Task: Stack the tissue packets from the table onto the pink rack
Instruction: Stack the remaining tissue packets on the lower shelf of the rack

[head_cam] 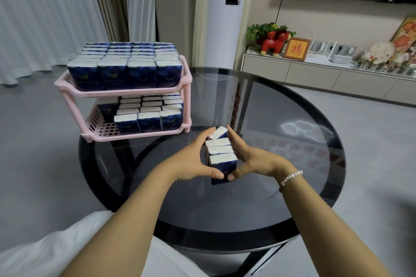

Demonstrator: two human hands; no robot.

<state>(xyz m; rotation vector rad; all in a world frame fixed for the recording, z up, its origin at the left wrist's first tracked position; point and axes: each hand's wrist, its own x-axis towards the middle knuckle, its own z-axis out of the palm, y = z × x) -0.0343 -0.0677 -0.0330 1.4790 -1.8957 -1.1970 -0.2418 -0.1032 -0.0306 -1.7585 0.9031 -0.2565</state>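
**Both hands clamp the last row of packets**

Pressed between our two palms, a short row of tissue packets (pixel 221 153) stands on the dark glass tabletop (pixel 292 164). Our left hand (pixel 194 159) closes on the row's left side, thumb hooked across the near packet's front; our right hand (pixel 245 157) mirrors it on the right side, thumb pinching the same front face. We count four packets in the grip, the farthest one tilted out of line.

We judge these packets light and soft: film-wrapped tissue gives under pressure, and the film is likely slick. A row held only from the sides may buckle in the middle, so the squeeze should be firm and even, with the thumbs bracing the near end and the fingertips reaching the tilted far packet.

The pink rack (pixel 126 92) stands at the tabletop's left edge. Its upper tier is packed full; the lower tier holds rows of packets, with bare lattice showing at its front left. We see no other loose packets on the tabletop, so the task looks nearly done.
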